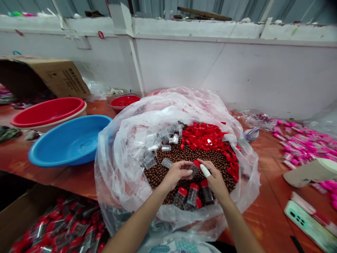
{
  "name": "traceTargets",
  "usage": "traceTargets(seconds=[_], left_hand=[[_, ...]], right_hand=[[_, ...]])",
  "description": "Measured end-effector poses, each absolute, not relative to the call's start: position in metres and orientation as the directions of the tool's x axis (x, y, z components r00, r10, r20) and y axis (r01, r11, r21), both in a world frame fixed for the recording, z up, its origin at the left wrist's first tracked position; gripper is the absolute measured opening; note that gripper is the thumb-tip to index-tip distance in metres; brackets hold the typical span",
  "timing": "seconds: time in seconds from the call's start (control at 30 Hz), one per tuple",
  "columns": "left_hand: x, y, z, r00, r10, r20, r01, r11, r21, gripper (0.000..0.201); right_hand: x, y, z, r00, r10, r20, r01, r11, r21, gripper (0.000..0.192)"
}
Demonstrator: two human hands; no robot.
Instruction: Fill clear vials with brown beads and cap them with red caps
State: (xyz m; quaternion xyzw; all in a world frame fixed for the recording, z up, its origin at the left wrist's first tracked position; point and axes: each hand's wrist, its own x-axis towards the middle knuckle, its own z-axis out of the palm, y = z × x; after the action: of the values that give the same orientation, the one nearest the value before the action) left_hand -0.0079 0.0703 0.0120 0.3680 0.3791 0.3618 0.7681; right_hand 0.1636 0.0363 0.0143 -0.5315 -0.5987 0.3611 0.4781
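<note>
A red-capped vial [195, 168] is held between L hand [177, 174] and R hand [215, 179], over brown beads [189, 154]. Red caps [204, 138] are piled at 12 o'clock, filled vials [192, 195] at 6.

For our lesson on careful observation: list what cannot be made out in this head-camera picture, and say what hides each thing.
- Vial held between left hand and right hand: its body is covered by fingers.
- Print on the cardboard box: too small and blurred.
- Basin under the plastic bag: hidden by the film.
- White device: cut off by the right edge.
- Brown beads: what they are made of is unclear.
</note>
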Motion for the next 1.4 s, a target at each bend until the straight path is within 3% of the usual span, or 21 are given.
traceTargets(seconds=[0.13,0.3,0.4,0.47,0.73,0.93,1.1,1.2,1.3,1.4], left_hand=[[-0.008,0.063,0.016,0.419,0.865,-0.278,-0.280,0.414,0.866,0.040],[-0.012,0.059,0.020,0.379,0.893,-0.242,-0.217,0.340,0.915,0.037],[-0.014,0.056,0.022,0.348,0.917,-0.194,-0.123,0.250,0.960,0.035],[-0.015,0.053,0.023,0.324,0.931,-0.166,-0.069,0.198,0.978,0.033],[-0.019,0.043,0.022,0.239,0.963,-0.128,-0.074,0.149,0.986,0.032],[-0.010,0.037,0.022,0.318,0.930,-0.182,-0.292,0.279,0.915,0.034],[0.010,0.028,0.017,0.309,0.898,-0.313,-0.373,0.417,0.829,0.044],[0.014,0.025,0.014,0.295,0.889,-0.351,-0.386,0.447,0.807,0.044],[0.011,0.026,0.016,0.299,0.874,-0.384,-0.440,0.483,0.757,0.048],[0.006,0.027,0.019,0.336,0.851,-0.404,-0.431,0.520,0.737,0.053]], right_hand=[[0.165,0.031,0.011,-0.076,0.948,0.309,0.462,0.308,-0.831,0.036],[0.167,0.026,0.001,-0.229,0.873,0.430,0.647,0.467,-0.603,0.041],[0.163,0.025,-0.004,-0.259,0.840,0.477,0.746,0.488,-0.453,0.059],[0.160,0.024,-0.005,-0.275,0.832,0.482,0.785,0.483,-0.388,0.060],[0.151,0.022,0.005,-0.298,0.831,0.470,0.817,0.477,-0.325,0.056],[0.152,0.020,0.008,-0.346,0.793,0.502,0.781,0.540,-0.313,0.052],[0.147,0.010,0.005,-0.404,0.785,0.469,0.732,0.585,-0.349,0.057],[0.147,0.005,0.008,-0.375,0.841,0.391,0.697,0.534,-0.479,0.057],[0.153,0.002,0.011,-0.206,0.949,0.240,0.576,0.316,-0.754,0.068],[0.157,0.002,0.009,0.053,0.998,0.030,0.283,0.013,-0.959,0.045]])
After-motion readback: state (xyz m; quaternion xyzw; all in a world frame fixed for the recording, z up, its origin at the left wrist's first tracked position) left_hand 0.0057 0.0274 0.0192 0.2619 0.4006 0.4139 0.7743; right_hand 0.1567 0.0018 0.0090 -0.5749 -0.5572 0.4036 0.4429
